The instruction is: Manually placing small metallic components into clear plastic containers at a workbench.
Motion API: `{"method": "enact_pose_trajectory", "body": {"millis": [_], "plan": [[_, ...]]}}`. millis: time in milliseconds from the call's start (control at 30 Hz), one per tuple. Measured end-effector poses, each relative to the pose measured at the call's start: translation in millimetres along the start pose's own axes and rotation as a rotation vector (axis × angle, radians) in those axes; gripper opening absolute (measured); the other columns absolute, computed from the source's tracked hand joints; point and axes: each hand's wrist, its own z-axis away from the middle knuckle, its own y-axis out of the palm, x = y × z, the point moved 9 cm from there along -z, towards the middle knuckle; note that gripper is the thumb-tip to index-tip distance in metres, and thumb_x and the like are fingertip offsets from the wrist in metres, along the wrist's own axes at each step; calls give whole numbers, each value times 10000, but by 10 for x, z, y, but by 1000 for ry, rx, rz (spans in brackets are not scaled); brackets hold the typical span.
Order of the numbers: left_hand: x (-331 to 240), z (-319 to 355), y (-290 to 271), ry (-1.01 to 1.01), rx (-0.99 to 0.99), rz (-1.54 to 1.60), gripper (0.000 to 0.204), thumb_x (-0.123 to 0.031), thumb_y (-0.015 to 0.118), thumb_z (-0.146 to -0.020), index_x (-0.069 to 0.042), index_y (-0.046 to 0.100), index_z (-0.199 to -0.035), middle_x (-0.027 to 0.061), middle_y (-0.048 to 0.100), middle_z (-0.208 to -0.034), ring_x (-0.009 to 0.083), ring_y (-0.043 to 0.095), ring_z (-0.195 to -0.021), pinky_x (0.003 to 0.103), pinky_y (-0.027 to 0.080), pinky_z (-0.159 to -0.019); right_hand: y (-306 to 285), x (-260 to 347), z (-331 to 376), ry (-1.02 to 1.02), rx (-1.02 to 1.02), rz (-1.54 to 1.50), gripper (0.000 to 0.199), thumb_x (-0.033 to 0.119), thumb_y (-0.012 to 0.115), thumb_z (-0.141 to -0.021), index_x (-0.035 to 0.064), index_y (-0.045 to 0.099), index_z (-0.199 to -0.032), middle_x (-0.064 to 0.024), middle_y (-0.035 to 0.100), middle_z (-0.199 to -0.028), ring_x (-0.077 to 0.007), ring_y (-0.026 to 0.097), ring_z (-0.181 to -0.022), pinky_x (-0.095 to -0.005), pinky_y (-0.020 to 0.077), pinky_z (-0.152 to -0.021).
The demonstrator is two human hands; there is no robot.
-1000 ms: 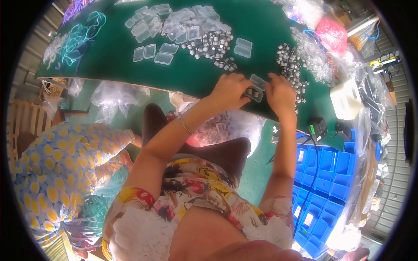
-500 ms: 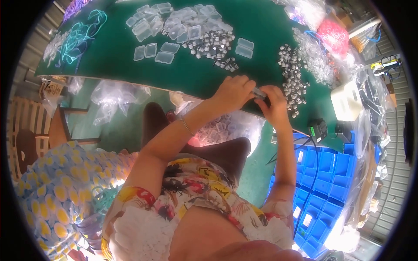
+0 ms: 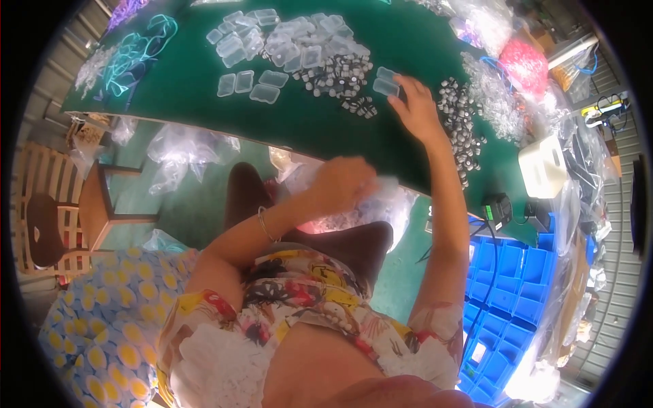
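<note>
While our right hand (image 3: 416,109) rests its open fingers on a small clear plastic case (image 3: 386,87) on the green bench (image 3: 299,122), our left hand (image 3: 340,185) hangs blurred below the bench edge, grip unreadable

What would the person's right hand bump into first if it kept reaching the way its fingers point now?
The right hand points up and left across the green table. Its fingertips seem already at the two clear plastic cases, so those likely come first. Beyond lies the pile of small dark and silver parts, though depth is hard to judge.
</note>
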Motion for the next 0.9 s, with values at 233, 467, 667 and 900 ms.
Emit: {"method": "enact_pose_trajectory", "body": {"millis": [233,467,667,900], "plan": [[191,453,614,-230,431,-123,195,-257,699,-816,-81,642,-878,101,612,-820,307,631,-764,441,509,-686,330,-430,-379,293,192,187,728,393,790,-744,157,520,-1378,-126,521,-1338,-337,472,-1267,-496,426,-999],[438,-536,-387,-145,-217,-175,153,-116,712,-791,-104,665,-936,82,621,-893,319,655,-779,401,534,-657,-212,-91,168,139,-198,-287,421,114,798,-730,29,608,-1096,-116,602,-1059,-326,610,-936,-434,492,-836],[828,-740,-162,-211,-175,-371,171,-111,666,-792,-100,664,-963,108,603,-858,327,659,-712,410,544,-621,-326,773,877,-330,-176,137,309,98,765,-716,92,637,-998,-86,625,-953,-307,602,-921,-423,451,-825],[727,-718,-223,-208,-108,-375,160,-93,659,-801,-93,667,-960,127,628,-907,335,667,-743,414,550,-639,-652,438,889,-171,-257,173,187,122,757,-724,102,679,-892,-71,663,-901,-286,613,-921,-412,413,-838]]}}
